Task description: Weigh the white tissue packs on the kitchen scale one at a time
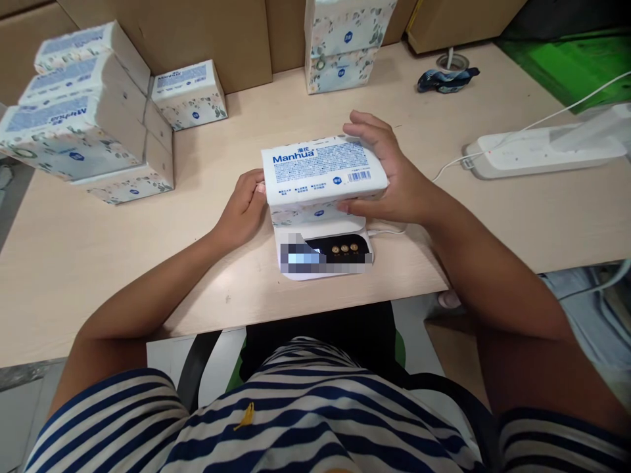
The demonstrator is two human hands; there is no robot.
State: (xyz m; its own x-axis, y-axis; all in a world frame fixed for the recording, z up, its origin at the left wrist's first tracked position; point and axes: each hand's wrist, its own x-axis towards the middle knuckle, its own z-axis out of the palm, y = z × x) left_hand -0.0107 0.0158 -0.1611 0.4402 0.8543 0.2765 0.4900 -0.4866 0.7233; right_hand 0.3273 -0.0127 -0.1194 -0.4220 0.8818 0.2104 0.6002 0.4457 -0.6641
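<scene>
A white pack of tissues (325, 164) with blue "Manhua" print and a floral side is in front of me, over the back part of a small white digital scale (328, 270). My right hand (389, 174) grips its right end, thumb along the near side and fingers over the far edge. At the left end, my left hand (247, 202) is closed against the pack, its fingertips partly hidden. The scale's black panel shows a lit display, blurred out, and several round gold buttons. Whether the pack rests fully on the scale I cannot tell.
Several tissue packs (118, 125) are stacked at the left, with a single pack (190, 95) beside them. Another stack (345, 49) stands at the back against cardboard boxes (211, 39). A tape dispenser (447, 79) and a white power strip (542, 152) lie to the right.
</scene>
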